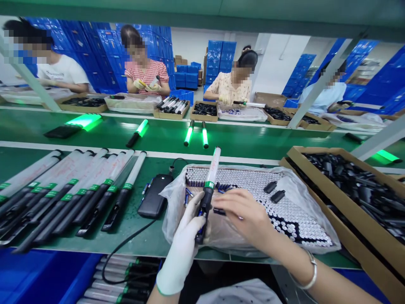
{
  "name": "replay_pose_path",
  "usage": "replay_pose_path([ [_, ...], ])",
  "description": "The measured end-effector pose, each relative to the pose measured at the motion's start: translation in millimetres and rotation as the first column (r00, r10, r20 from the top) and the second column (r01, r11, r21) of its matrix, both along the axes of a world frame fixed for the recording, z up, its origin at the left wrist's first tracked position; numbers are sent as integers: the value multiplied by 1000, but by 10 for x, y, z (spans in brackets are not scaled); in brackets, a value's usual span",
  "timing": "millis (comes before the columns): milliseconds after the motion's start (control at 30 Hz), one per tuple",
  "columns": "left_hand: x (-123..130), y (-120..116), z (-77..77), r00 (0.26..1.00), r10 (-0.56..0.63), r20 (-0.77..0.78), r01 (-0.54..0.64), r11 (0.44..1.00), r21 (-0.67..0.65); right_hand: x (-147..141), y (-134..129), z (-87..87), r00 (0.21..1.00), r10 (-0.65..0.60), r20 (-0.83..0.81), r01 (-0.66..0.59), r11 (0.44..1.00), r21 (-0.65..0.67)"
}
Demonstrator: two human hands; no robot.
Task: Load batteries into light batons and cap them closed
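Observation:
My left hand (182,240), in a white glove, grips the black handle of a light baton (210,181) upright, with its translucent white tube pointing away from me. My right hand (243,215), bare with a silver bangle, is just beside the baton and pinches a small dark battery (219,211) near the handle. Below both hands, a plastic-lined tray of silver battery cells (259,190) stands packed in rows. Two black end caps (274,192) rest on those cells, and several loose cells lie at the tray's left side.
A black power bank (154,195) with a cable lies to the left, beside a row of assembled batons (72,194). A cardboard tray of black parts (348,185) sits right. Lit green batons (190,133) lie on the bench beyond; co-workers sit further on among blue crates (215,55).

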State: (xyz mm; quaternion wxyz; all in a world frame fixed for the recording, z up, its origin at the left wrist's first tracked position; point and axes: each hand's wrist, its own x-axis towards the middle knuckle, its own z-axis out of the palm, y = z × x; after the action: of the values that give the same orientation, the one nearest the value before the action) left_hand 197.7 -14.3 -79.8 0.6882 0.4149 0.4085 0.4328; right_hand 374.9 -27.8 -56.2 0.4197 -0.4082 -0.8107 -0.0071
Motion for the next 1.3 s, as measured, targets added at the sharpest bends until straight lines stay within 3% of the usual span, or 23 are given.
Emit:
replay_pose_path([
  [67,-33,-77,72,997,-64,52,67,996,-56,142,60,2,984,-167,70,176,973,-153],
  [133,-38,-126,141,988,-100,114,113,986,-119,252,156,-38,921,-280,270,366,858,-359],
  [200,-14,-143,187,984,-95,149,118,981,-156,296,267,-113,846,-283,453,495,733,-467],
  [233,4,-145,199,986,-81,148,104,982,-158,293,323,-156,818,-267,510,529,699,-482],
  [367,56,-149,192,985,-68,158,91,985,-146,174,494,-278,746,-238,622,597,653,-466],
  [500,47,-162,174,982,-78,175,104,984,-147,68,535,-276,716,-199,670,616,632,-471],
  [767,43,-68,120,992,-91,86,105,978,-183,121,413,-324,805,-166,570,518,665,-538],
  [867,64,-23,58,994,-100,35,105,973,-206,173,292,-238,852,-171,495,463,686,-561],
  [1000,93,-2,17,994,-103,35,108,978,-179,232,75,35,970,-182,159,241,784,-573],
  [1100,104,-13,21,993,-118,-22,113,982,-149,214,-36,206,987,-147,-72,90,856,-508],
  [1300,108,-33,-24,993,-67,-102,56,993,-100,44,-11,210,999,32,-39,-44,925,-377],
])
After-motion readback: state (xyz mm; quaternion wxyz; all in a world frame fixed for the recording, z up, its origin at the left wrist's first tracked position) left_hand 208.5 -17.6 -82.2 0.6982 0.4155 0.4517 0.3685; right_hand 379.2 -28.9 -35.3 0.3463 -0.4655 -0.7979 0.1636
